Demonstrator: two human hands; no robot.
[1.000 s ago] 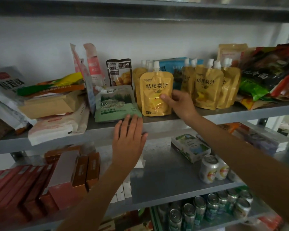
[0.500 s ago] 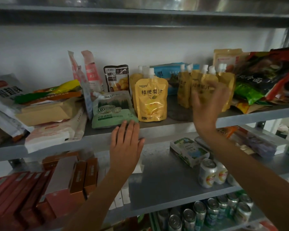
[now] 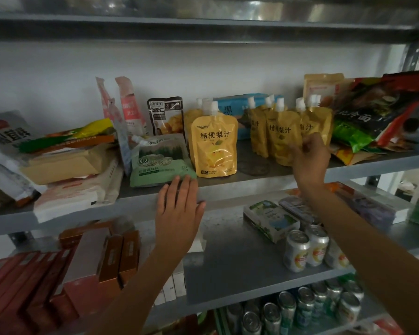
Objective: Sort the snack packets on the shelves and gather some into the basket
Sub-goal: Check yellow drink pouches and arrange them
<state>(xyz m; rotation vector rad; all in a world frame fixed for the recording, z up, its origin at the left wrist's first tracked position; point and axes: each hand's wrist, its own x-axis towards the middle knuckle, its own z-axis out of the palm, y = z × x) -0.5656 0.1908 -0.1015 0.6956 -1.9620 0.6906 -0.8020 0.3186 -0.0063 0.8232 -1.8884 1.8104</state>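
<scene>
While your left hand (image 3: 179, 209) lies spread on the shelf edge (image 3: 252, 183), your right hand (image 3: 310, 160) pinches a yellow juice pouch (image 3: 282, 139).
It stands among matching pouches (image 3: 258, 134); a green packet (image 3: 160, 163) touches your left fingertips.

Silver cans (image 3: 298, 250) stand well apart from red boxes (image 3: 17, 281)

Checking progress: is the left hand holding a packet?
No, the left hand lies flat on the shelf edge, fingers straight, holding nothing.

Lone pouch (image 3: 213, 147) left of pouch cluster (image 3: 286, 131), on shelf (image 3: 252, 180).
</scene>
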